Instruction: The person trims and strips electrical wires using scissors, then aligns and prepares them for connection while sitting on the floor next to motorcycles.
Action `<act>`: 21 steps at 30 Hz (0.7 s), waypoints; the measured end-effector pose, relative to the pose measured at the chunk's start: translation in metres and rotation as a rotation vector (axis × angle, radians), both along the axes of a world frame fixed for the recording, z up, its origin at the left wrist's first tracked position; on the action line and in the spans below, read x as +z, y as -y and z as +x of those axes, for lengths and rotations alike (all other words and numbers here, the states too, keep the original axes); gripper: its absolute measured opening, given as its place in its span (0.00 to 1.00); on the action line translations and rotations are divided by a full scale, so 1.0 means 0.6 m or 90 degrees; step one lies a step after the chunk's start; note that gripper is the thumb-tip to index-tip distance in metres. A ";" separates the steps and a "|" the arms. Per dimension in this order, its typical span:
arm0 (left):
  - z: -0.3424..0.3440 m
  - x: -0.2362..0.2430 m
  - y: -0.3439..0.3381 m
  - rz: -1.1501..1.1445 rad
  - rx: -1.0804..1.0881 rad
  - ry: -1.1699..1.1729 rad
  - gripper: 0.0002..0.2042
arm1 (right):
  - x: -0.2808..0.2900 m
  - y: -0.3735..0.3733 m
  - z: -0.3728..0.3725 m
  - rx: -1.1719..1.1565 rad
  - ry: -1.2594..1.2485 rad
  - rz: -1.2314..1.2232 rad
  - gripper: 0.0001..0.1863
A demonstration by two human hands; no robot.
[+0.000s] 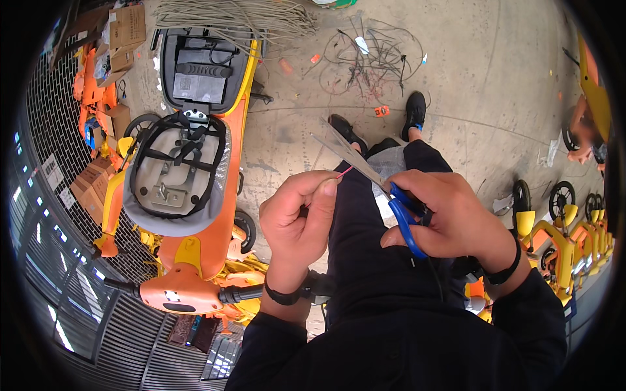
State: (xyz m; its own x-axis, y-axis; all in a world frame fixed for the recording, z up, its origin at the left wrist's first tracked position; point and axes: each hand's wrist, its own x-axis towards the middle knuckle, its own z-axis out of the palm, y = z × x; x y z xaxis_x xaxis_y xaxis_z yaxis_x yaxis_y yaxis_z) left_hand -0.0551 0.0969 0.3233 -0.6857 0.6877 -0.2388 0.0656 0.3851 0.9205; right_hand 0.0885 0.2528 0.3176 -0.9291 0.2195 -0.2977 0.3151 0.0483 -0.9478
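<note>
Concrete floor (482, 72), loose wire tangle (373, 70) upper centre. Mid-frame: left hand (297, 215) pinches pink wire (345, 172); right hand (450, 208) grips blue-handled scissors (368, 173). Progress, judged: wire in hand, blades not yet closed; whether already trimmed, cannot tell. Wire thin, straight, only a short end showing.

On my feed I can read no words or numbers: the white sheets (51, 167) on the brick wall (49, 120), the black-and-white mark (171, 296) on the orange scooter front (199, 294) and the orange tag (382, 111) on the floor (476, 78) are too small.
</note>
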 end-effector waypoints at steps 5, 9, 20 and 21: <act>-0.004 -0.001 -0.003 -0.001 0.006 0.008 0.03 | 0.000 -0.003 -0.004 -0.003 -0.012 -0.007 0.26; -0.006 -0.003 -0.006 0.001 0.005 0.014 0.03 | -0.002 -0.005 -0.007 -0.001 -0.009 0.001 0.25; -0.015 -0.005 -0.014 -0.007 0.004 0.013 0.03 | -0.010 -0.007 -0.011 -0.010 -0.021 0.017 0.24; -0.016 -0.004 -0.014 -0.010 0.002 0.015 0.03 | -0.010 -0.007 -0.011 -0.011 -0.018 0.031 0.24</act>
